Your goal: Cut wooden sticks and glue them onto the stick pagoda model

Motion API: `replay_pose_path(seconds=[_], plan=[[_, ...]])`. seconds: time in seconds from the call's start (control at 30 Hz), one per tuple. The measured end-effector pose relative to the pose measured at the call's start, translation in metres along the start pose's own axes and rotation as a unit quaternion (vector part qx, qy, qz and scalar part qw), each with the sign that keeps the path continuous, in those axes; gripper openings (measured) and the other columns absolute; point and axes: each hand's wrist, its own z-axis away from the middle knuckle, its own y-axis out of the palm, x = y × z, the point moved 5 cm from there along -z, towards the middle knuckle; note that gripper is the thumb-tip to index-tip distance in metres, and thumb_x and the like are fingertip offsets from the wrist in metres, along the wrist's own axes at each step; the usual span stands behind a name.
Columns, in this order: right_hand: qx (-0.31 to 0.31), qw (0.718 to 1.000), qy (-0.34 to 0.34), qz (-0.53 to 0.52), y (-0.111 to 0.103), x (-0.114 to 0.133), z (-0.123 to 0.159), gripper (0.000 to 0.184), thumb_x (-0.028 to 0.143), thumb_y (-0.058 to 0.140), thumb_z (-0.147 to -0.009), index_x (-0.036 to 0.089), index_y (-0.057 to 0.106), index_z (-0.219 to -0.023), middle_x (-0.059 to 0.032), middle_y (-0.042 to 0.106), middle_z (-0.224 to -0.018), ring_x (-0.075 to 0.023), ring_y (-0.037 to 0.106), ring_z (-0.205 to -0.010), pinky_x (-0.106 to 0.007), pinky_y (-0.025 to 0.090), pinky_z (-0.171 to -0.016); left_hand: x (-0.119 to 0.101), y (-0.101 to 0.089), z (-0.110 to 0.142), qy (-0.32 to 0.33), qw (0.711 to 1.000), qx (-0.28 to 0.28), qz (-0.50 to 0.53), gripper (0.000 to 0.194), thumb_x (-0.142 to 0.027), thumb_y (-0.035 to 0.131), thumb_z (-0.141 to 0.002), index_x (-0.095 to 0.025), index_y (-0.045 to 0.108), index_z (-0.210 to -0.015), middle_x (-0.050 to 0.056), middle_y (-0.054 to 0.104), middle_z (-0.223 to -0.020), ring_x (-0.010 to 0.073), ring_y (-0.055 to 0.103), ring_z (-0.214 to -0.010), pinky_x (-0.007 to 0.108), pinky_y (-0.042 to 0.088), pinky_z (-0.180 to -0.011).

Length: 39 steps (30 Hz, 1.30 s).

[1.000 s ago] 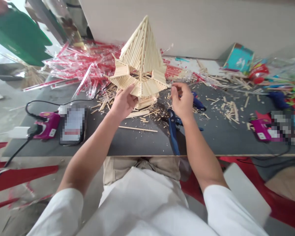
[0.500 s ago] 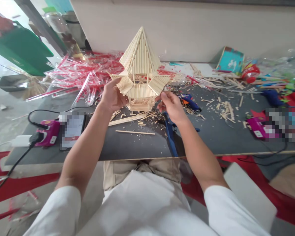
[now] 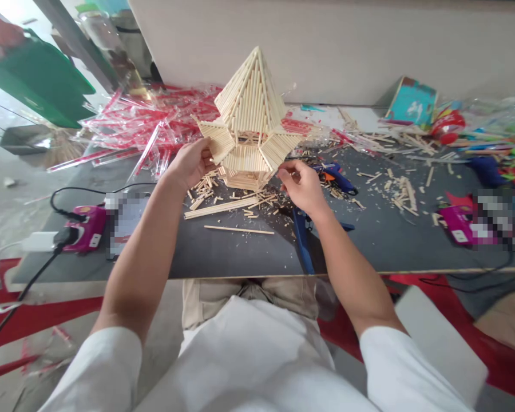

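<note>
A small tower built of pale wooden sticks (image 3: 249, 120), with a pointed roof and flared eaves, is held upright just above the dark table (image 3: 223, 252). My left hand (image 3: 191, 163) grips its lower left eave, fingers curled round the edge. My right hand (image 3: 301, 186) is closed at the lower right eave, thumb and fingers pinched against it. Loose sticks and offcuts (image 3: 223, 207) lie on the table right under the model.
A blue glue gun (image 3: 302, 234) lies by my right wrist, another blue one (image 3: 335, 174) behind the hand. Pink devices (image 3: 82, 236) with cables sit at the left and right. Red-striped clear wrappers (image 3: 146, 123) pile up at the back left, a teal box (image 3: 412, 103) at the back right.
The stick tower has been turned a little between my hands and shifted slightly right. My right hand has come down from the right eave to its lower edge.
</note>
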Motion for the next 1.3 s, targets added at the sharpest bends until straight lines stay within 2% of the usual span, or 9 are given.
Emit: replay_pose_path(seconds=[0.1, 0.2, 0.33, 0.47, 0.7, 0.9, 1.07, 1.13, 1.3], plan=[[-0.013, 0.997, -0.021, 0.07, -0.002, 0.009, 0.003, 0.035, 0.058, 0.059, -0.097, 0.024, 0.066, -0.101, -0.004, 0.072, -0.089, -0.0172, 0.067, -0.064, -0.034, 0.051, -0.062, 0.003, -0.015, 0.012, -0.002, 1.0, 0.0, 0.008, 0.018, -0.03, 0.057, -0.091, -0.017, 0.068, -0.089, 0.009, 0.073, -0.086, 0.0164, 0.072, -0.074, 0.033, 0.065, -0.08], [-0.017, 0.993, -0.028, 0.116, -0.002, 0.013, 0.003, 0.031, 0.053, 0.058, -0.098, 0.024, 0.067, -0.102, -0.0046, 0.074, -0.088, -0.0191, 0.067, -0.068, -0.036, 0.053, -0.069, 0.003, -0.032, 0.028, 0.058, 0.993, -0.044, -0.091, 0.018, -0.028, 0.056, -0.091, -0.017, 0.071, -0.095, 0.007, 0.075, -0.088, 0.0155, 0.074, -0.077, 0.031, 0.063, -0.082], [-0.019, 0.989, -0.034, 0.14, -0.001, 0.015, 0.003, 0.023, 0.044, 0.058, -0.098, 0.023, 0.067, -0.1, -0.005, 0.075, -0.092, -0.0185, 0.067, -0.069, -0.037, 0.053, -0.073, -0.002, -0.044, 0.047, 0.153, 0.934, -0.112, -0.302, 0.025, -0.03, 0.064, -0.088, -0.021, 0.073, -0.11, 0.005, 0.078, -0.095, 0.0189, 0.075, -0.092, 0.035, 0.059, -0.094], [-0.025, 0.987, -0.046, 0.15, -0.002, 0.017, 0.002, 0.019, 0.038, 0.058, -0.097, 0.022, 0.068, -0.098, -0.0041, 0.076, -0.091, -0.0173, 0.066, -0.067, -0.035, 0.052, -0.072, -0.002, -0.04, 0.05, 0.205, 0.891, -0.107, -0.39, 0.036, -0.026, 0.068, -0.086, -0.021, 0.07, -0.122, 0.009, 0.076, -0.112, 0.0233, 0.072, -0.103, 0.04, 0.054, -0.101], [-0.023, 0.984, -0.055, 0.165, -0.002, 0.019, 0.002, 0.02, 0.039, 0.057, -0.098, 0.022, 0.068, -0.099, -0.0042, 0.075, -0.092, -0.0173, 0.065, -0.066, -0.035, 0.052, -0.071, 0.025, -0.035, 0.037, 0.199, 0.895, -0.09, -0.388, 0.042, -0.016, 0.068, -0.082, -0.019, 0.067, -0.124, 0.012, 0.073, -0.115, 0.0215, 0.069, -0.09, 0.037, 0.055, -0.086], [-0.024, 0.985, -0.058, 0.163, -0.002, 0.021, 0.003, 0.019, 0.039, 0.058, -0.098, 0.022, 0.068, -0.098, -0.0036, 0.074, -0.087, -0.0172, 0.063, -0.063, -0.035, 0.051, -0.069, 0.037, -0.035, 0.025, 0.159, 0.909, -0.082, -0.378, 0.051, -0.017, 0.072, -0.082, -0.018, 0.061, -0.133, 0.015, 0.07, -0.121, 0.0269, 0.07, -0.103, 0.041, 0.052, -0.094], [-0.021, 0.985, -0.057, 0.162, -0.003, 0.018, 0.003, 0.022, 0.042, 0.057, -0.099, 0.023, 0.068, -0.1, -0.0032, 0.072, -0.083, -0.018, 0.063, -0.064, -0.035, 0.05, -0.069, 0.036, -0.041, 0.021, 0.108, 0.894, -0.125, -0.416, 0.067, -0.018, 0.081, -0.073, -0.017, 0.058, -0.136, 0.016, 0.068, -0.126, 0.0333, 0.066, -0.111, 0.049, 0.05, -0.1], [-0.024, 0.985, -0.06, 0.159, -0.003, 0.018, 0.003, 0.022, 0.042, 0.057, -0.099, 0.023, 0.068, -0.1, -0.0039, 0.073, -0.086, -0.0177, 0.063, -0.064, -0.036, 0.051, -0.07, 0.034, -0.041, 0.02, 0.105, 0.89, -0.132, -0.424, 0.062, -0.021, 0.08, -0.073, -0.018, 0.061, -0.133, 0.014, 0.07, -0.118, 0.033, 0.066, -0.11, 0.048, 0.05, -0.099], [-0.026, 0.985, -0.063, 0.159, -0.002, 0.019, 0.003, 0.02, 0.04, 0.058, -0.098, 0.023, 0.068, -0.099, -0.0039, 0.073, -0.087, -0.0172, 0.063, -0.064, -0.036, 0.05, -0.07, 0.03, -0.035, 0.023, 0.131, 0.876, -0.1, -0.454, 0.018, -0.027, 0.066, -0.085, -0.019, 0.077, -0.097, 0.009, 0.072, -0.091, 0.0245, 0.065, -0.088, 0.04, 0.051, -0.087]])
